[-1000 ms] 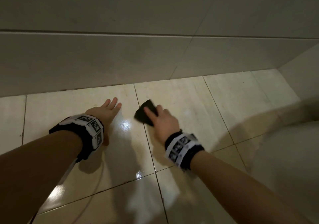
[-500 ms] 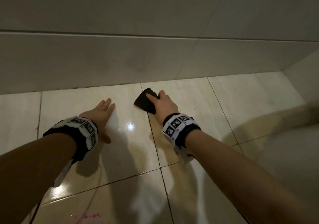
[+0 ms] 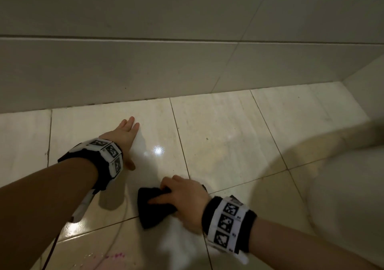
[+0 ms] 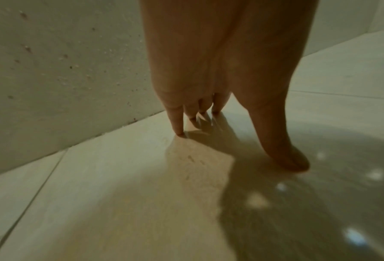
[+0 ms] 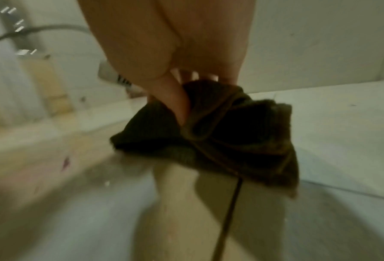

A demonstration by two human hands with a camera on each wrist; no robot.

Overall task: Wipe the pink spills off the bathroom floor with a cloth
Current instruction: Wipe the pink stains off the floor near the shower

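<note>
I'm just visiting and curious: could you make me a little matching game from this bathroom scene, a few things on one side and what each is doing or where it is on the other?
Things:
1. left hand
2. right hand
3. cloth
4. pink spill

States or places:
A. dark, bunched up, on the floor tiles
B. at the bottom edge of the head view, not under the cloth
C. fingers straight, flat on the floor near the wall
D. grips the cloth

Pairs: 1-C, 2-D, 3-A, 4-B
</note>
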